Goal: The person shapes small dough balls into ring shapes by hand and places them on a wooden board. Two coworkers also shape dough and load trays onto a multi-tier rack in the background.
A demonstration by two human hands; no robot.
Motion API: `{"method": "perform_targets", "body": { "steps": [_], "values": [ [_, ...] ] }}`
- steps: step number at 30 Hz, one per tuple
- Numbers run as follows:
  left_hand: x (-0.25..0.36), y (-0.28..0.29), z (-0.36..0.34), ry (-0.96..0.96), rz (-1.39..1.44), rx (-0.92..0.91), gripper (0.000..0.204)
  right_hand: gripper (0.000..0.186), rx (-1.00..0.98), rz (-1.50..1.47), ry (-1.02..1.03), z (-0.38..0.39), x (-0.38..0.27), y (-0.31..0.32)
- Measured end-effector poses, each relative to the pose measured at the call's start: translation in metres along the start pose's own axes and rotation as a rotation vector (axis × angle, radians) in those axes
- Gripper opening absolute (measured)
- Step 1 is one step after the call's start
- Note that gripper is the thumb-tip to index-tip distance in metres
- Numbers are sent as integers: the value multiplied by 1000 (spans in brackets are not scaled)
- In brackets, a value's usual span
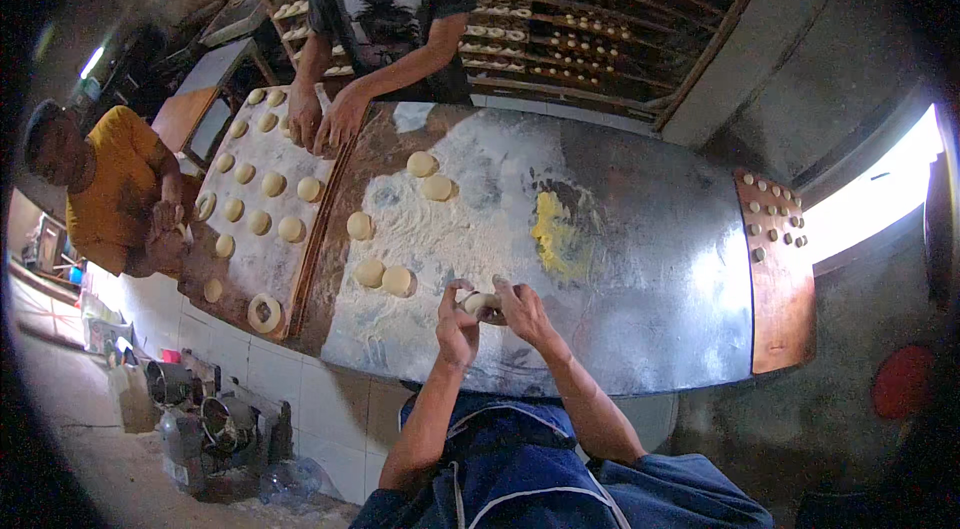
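A pale ring of dough (481, 303) is held just above the near edge of the metal-topped table (655, 299). My left hand (458, 329) grips its left side, and my right hand (524, 313) has its fingers closed around the right side. The dough's far edges are partly covered by my fingers. Two round dough balls (397, 280) sit touching to the left of my hands, on a floured patch. Another dough ball (360, 226) lies farther left. Two more dough balls (437, 188) rest toward the far side.
A floured board (283, 259) on the left carries several dough balls and a dough ring (265, 313). A co-worker in a dark shirt (390, 9) reaches over it; another in yellow (115, 179) stands left. Yellow smear (549, 237) marks the table. Right: wooden board (782, 314) with small pieces.
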State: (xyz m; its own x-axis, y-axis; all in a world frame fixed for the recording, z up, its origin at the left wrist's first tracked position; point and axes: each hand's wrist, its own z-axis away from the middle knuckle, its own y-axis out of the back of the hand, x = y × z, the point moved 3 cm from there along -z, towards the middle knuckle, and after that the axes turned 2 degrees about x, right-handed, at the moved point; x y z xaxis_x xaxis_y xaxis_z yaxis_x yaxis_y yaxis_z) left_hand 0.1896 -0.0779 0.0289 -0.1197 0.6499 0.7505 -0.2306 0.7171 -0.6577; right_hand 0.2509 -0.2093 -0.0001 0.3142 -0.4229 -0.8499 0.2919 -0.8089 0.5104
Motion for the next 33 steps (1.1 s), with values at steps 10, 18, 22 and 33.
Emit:
{"method": "perform_targets", "body": {
  "steps": [10,18,22,33],
  "values": [
    [-52,50,2,-39,-238,245,30,61,-96,-527,-673,7,-76,-4],
    [-8,58,19,63,-298,218,41,47,11,-305,-2,42,-9,-69],
    [39,59,19,-399,-1029,78,36,63,-86,-407,-333,28,-61,-72],
    [66,128,33,-197,-747,206,35,59,-194,-257,-198,15,-122,-126]
  ]
}}
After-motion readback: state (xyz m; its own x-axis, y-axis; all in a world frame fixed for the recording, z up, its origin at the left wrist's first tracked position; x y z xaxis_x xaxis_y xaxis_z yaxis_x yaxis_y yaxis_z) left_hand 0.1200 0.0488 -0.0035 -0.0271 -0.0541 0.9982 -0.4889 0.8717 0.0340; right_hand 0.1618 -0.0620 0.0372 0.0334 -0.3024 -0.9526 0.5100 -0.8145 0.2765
